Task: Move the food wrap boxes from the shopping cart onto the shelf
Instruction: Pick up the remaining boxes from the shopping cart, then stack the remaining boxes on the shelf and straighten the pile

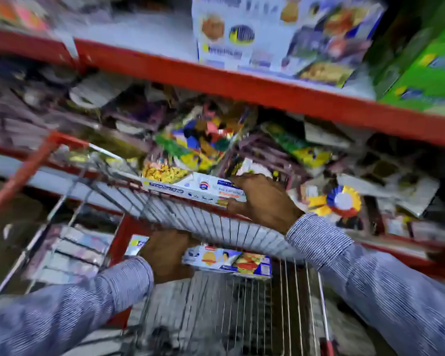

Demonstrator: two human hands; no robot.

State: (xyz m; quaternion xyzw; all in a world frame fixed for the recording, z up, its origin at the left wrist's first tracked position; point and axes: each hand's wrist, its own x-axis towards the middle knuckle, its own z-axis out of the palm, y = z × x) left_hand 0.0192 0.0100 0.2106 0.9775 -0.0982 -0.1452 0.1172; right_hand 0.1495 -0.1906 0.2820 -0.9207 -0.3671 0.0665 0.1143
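Note:
The frame is blurred by motion. My right hand (261, 199) grips the right end of a long white food wrap box (190, 187), held above the front rim of the wire shopping cart (216, 224). Lower down inside the cart, my left hand (166, 254) is shut on another food wrap box (229, 262) printed with burger and sandwich pictures. A stack of similar white and blue food wrap boxes (275, 34) stands on the upper red shelf (242, 86).
The middle shelf behind the cart is crowded with colourful packets (203, 140) and a rosette (343, 200). Green boxes (427, 73) stand at the upper right. More boxes (72, 255) lie on a low shelf at the left. The cart's red frame (23, 173) slants across the left.

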